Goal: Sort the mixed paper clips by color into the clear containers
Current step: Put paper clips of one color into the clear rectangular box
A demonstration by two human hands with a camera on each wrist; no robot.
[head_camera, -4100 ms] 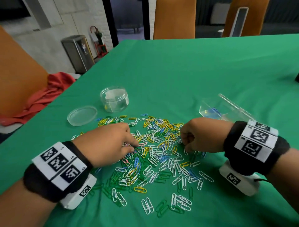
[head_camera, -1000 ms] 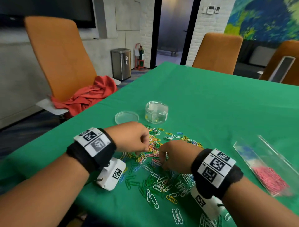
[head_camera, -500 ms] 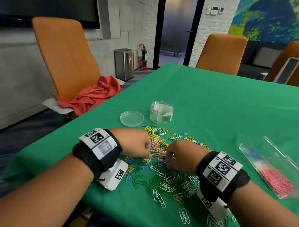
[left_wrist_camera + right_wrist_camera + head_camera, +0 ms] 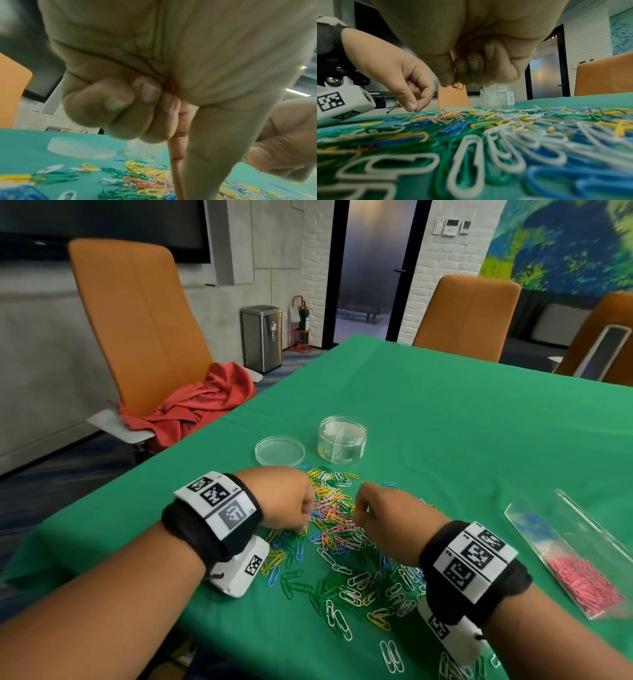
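A mixed pile of paper clips [image 4: 346,563] in several colours lies on the green table [image 4: 445,412]. My left hand [image 4: 305,523] is over the pile's left part, thumb and index finger reaching down into it. Its other fingers curl round a pink clip [image 4: 170,86] tucked in the palm. My right hand [image 4: 359,508] hovers just above the pile's middle, and its curled fingers and thumb pinch pink clips [image 4: 458,85]. At the right stands a clear rectangular box [image 4: 555,529] holding a heap of pink clips [image 4: 582,583]. A clear round jar [image 4: 342,445] stands beyond the pile.
The jar's clear lid [image 4: 279,451] lies flat to its left. An orange chair with a red cloth [image 4: 185,412] stands off the table's left edge. More orange chairs stand at the far side. Loose white clips [image 4: 390,655] lie near the front edge.
Both hands stay over the pile, close together, working at the pink clips. The right hand has lifted slightly. The head view has tilted up since four seconds ago.
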